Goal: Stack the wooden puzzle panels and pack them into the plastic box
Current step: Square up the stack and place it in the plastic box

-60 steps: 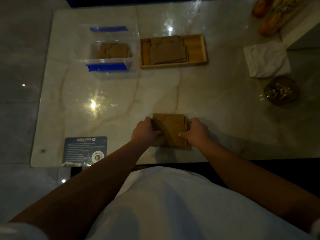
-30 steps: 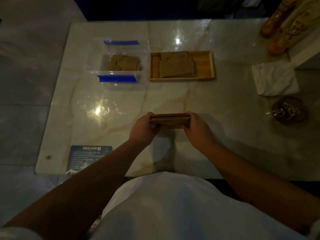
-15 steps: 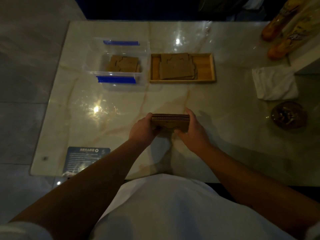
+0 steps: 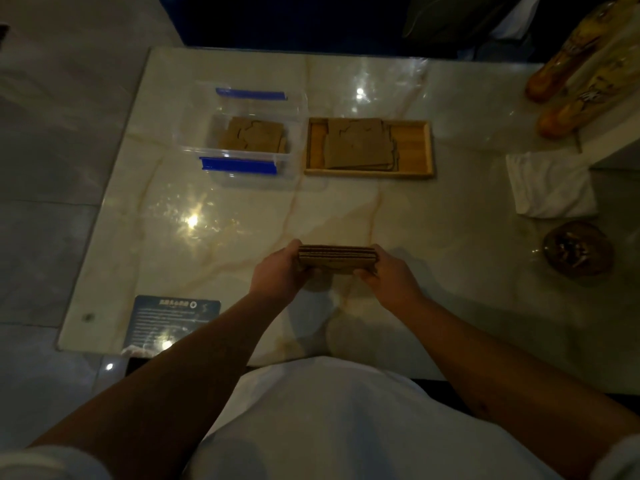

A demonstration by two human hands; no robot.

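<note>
A stack of several wooden puzzle panels (image 4: 337, 259) stands on edge above the marble table, gripped at both ends. My left hand (image 4: 277, 271) clamps its left end and my right hand (image 4: 389, 275) its right end. At the back left sits the clear plastic box (image 4: 298, 157) with blue clips, with brown panels (image 4: 254, 135) lying flat inside. To its right a wooden tray (image 4: 420, 147) carries more panels (image 4: 360, 143) piled loosely.
A folded white cloth (image 4: 549, 185) and a dark glass bowl (image 4: 578, 249) sit at the right. Orange bottles (image 4: 568, 77) stand at the far right corner. A dark printed card (image 4: 169, 318) lies near the table's front left edge.
Both hands lifted the panel stack off the table and tipped it from flat onto its edge; it now sits squared between my palms.
</note>
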